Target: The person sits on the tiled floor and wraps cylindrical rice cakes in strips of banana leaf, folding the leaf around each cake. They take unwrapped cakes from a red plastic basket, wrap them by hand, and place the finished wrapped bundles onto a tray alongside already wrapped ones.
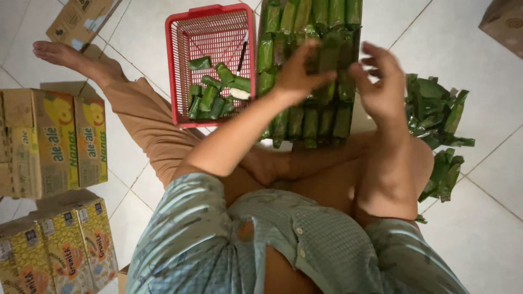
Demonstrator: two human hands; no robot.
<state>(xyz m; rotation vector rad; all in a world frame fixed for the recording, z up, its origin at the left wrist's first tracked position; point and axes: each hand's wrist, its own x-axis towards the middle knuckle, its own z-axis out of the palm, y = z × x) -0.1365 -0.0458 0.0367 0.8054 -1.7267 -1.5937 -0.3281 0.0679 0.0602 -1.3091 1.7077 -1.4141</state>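
We see our left hand (297,73) pinching one glossy green leaf-wrapped roll (321,60) above the packed rows of rolls (305,117), fingers pressed on it. Our right hand (381,87) hovers beside, fingers spread. A red plastic mesh basket (180,71) holds loose rolls; leaf scraps (436,109) lie on the tiled floor (479,228).

Green leaf-wrapped rolls (310,117), slim and glossy, packed side by side in upright rows, just beneath and beyond the left hand (297,73) and right hand (381,87). One roll (328,54) pinched between left thumb and fingers, standing upright.
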